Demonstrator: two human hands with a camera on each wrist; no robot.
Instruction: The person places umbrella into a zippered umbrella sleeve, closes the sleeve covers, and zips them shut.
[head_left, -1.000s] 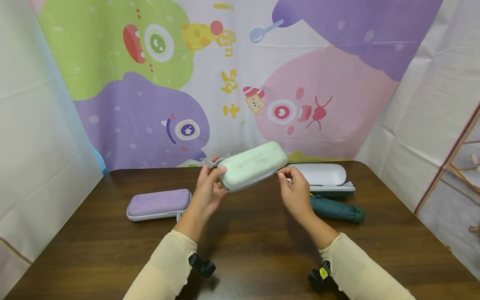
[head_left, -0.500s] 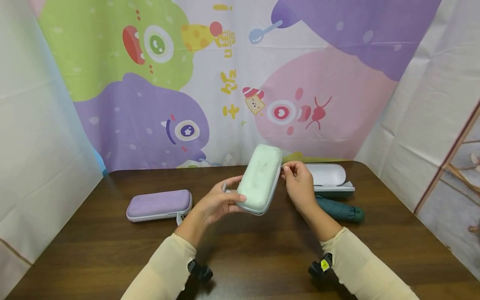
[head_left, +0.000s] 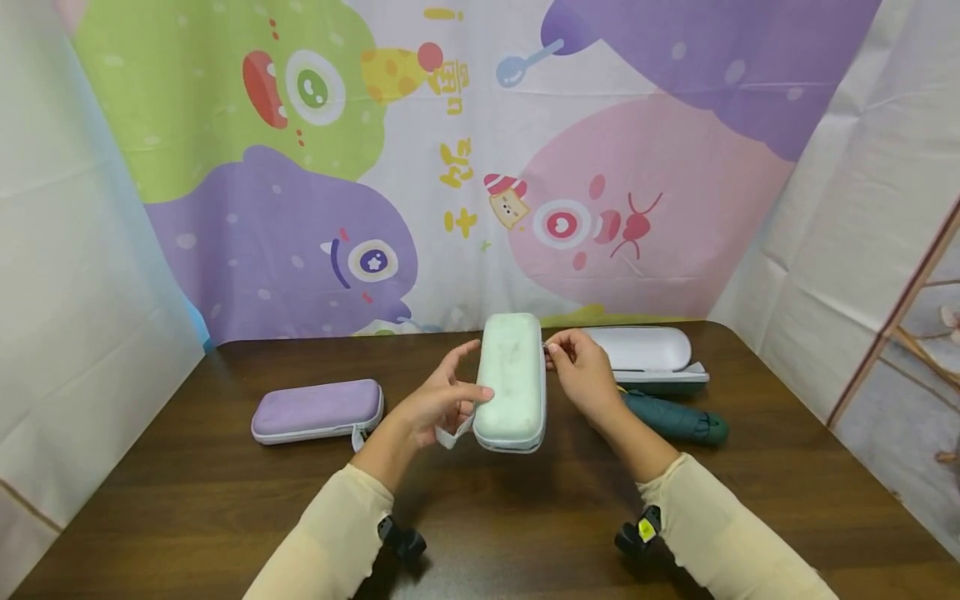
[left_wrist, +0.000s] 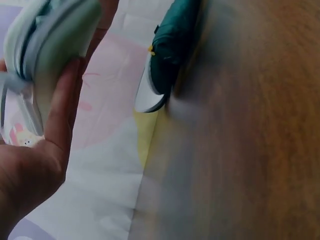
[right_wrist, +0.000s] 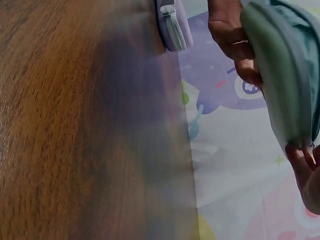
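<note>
A pale green zip case (head_left: 512, 375) is held above the table, its long side pointing away from me. My left hand (head_left: 431, 406) grips it from the left, thumb on the lid and the other fingers beneath. A grey wrist strap (head_left: 453, 434) hangs by that hand. On the case's right edge my right hand (head_left: 581, 371) pinches the small zipper pull, mostly hidden by the fingertips. Along the zip line, a parted seam shows teal lining (right_wrist: 316, 85) in the right wrist view. The case (left_wrist: 65, 55) also shows a gap in the left wrist view.
A purple zip case (head_left: 318, 410) lies at the left of the brown table (head_left: 480, 517). At the back right, a white-lidded case (head_left: 645, 348) lies behind a folded dark green umbrella (head_left: 678, 417). A printed cloth (head_left: 465, 275) hangs along the far edge.
The green case has turned from lying crosswise to pointing away from me and come lower. The right hand moved with its edge, then nearer me along it.
</note>
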